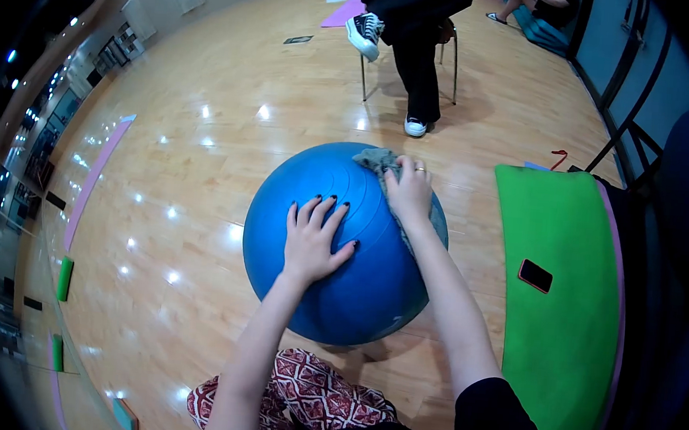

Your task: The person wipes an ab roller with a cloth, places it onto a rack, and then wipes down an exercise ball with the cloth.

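A large blue exercise ball (331, 294) rests on the wooden floor right in front of my knees. My left hand (313, 241) lies on its upper surface with the fingers spread, holding nothing. At the ball's upper right side, my right hand (410, 189) is closed on a grey-green cloth (377, 160) and presses it against the ball. Part of the cloth hangs down the ball's right side, partly covered by my hand and forearm.
To the right lies a green mat (543, 341) with a phone (535, 276) on it. Ahead, a person sits on a metal-legged chair (455, 71); another sits at the far right. A mirror wall runs along the left, near a small teal block (125, 416).
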`<state>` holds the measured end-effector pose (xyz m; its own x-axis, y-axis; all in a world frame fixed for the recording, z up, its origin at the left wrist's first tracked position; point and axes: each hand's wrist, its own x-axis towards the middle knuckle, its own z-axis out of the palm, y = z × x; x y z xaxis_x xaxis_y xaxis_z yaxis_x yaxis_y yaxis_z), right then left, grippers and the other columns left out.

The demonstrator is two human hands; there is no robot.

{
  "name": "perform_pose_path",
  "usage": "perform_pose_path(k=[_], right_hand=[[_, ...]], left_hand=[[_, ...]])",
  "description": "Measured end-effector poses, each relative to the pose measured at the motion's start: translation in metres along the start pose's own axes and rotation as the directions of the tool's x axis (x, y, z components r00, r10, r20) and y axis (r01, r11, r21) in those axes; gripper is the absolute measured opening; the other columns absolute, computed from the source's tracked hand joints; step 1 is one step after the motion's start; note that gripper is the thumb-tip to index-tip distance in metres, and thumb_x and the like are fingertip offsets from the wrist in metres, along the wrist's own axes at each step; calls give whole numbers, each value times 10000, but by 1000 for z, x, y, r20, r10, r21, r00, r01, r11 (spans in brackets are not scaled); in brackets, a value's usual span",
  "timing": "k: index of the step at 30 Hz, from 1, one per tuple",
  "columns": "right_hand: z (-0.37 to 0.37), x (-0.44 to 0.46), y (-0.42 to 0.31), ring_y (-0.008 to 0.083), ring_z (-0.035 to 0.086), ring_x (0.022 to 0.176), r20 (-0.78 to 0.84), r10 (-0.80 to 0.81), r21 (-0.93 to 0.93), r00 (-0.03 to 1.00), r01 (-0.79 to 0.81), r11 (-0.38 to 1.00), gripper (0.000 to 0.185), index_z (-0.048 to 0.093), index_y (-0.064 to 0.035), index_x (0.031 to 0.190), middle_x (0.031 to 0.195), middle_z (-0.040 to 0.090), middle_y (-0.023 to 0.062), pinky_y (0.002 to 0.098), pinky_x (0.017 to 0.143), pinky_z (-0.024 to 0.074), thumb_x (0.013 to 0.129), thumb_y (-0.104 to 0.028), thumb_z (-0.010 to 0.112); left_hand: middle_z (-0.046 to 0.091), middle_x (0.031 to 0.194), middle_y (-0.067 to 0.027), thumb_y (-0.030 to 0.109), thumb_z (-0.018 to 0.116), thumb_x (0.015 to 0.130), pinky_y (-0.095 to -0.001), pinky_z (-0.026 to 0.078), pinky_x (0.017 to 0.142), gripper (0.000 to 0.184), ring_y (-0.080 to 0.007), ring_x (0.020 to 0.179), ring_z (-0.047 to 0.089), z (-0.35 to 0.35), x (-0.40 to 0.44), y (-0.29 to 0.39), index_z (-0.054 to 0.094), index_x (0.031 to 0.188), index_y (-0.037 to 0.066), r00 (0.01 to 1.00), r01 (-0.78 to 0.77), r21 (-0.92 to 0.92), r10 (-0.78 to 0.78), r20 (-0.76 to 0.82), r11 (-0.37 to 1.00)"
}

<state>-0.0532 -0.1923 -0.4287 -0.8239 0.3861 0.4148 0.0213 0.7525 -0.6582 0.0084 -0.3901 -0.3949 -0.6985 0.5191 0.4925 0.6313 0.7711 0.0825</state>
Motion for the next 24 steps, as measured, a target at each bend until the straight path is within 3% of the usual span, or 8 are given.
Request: perform_pose_path(k=[5,7,11,14,16,18,22,24], right_hand=[[3,-20,50,369,488,987,-78,37,2,996,-37,999,282,520,-78,1021,1024,521,173,452,822,413,809,-255,579],[3,-33,67,375,484,977,-41,201,14,979,-200,980,289,508,-64,1031,1050,504,176,451,824,412,817,-247,571],[-2,-37,63,366,486,971,-74,184,53,980,-181,982,283,504,-61,1030,1076,491,168,448,821,413,819,-238,570],[-25,-17,33,355,492,974,-99,89,103,991,-79,992,258,509,-64,1011,1064,499,154,440,816,416,817,-224,567],[-41,-7,-9,350,501,964,-136,-139,221,981,167,961,232,523,-73,983,1032,520,136,434,814,418,799,-203,578],[-48,0,-47,338,504,940,-139,-364,189,921,385,903,240,528,-66,970,976,527,135,412,787,423,770,-175,604],[-39,-16,-89,304,512,914,31,-577,213,816,559,801,232,554,-91,938,953,542,98,399,763,444,748,-201,629],[-26,-24,-74,297,514,910,96,-589,146,802,574,806,242,564,-95,939,957,547,91,395,769,447,742,-212,641]], left_hand=[[444,1267,-107,424,610,709,-519,238,1015,587,-322,1195,366,-10,1,-45,506,1224,161,992,-91,-23,93,88,996],[435,1281,-113,436,576,722,-510,238,1014,595,-336,1194,361,-12,-3,-62,498,1236,148,987,-116,-20,118,105,993],[438,1295,-113,443,536,757,-501,234,999,587,-335,1180,364,-19,-3,-65,484,1247,124,980,-166,4,164,113,986],[434,1309,-107,447,529,777,-492,228,996,585,-321,1181,364,-23,0,-50,473,1253,111,966,-192,4,189,176,981],[435,1308,-105,446,537,775,-492,230,995,590,-315,1178,368,-23,2,-29,472,1256,111,963,-207,3,204,174,978],[438,1305,-100,447,546,771,-496,231,995,585,-308,1176,372,-17,3,-3,483,1245,110,961,-224,1,221,163,975],[496,1192,-126,457,567,743,-502,216,1014,531,-332,1171,373,-9,-1,37,566,1130,93,957,-193,10,186,223,981],[493,1209,-115,456,567,743,-503,214,1016,536,-313,1179,372,-7,-8,41,565,1143,101,956,-212,-8,209,208,977]])
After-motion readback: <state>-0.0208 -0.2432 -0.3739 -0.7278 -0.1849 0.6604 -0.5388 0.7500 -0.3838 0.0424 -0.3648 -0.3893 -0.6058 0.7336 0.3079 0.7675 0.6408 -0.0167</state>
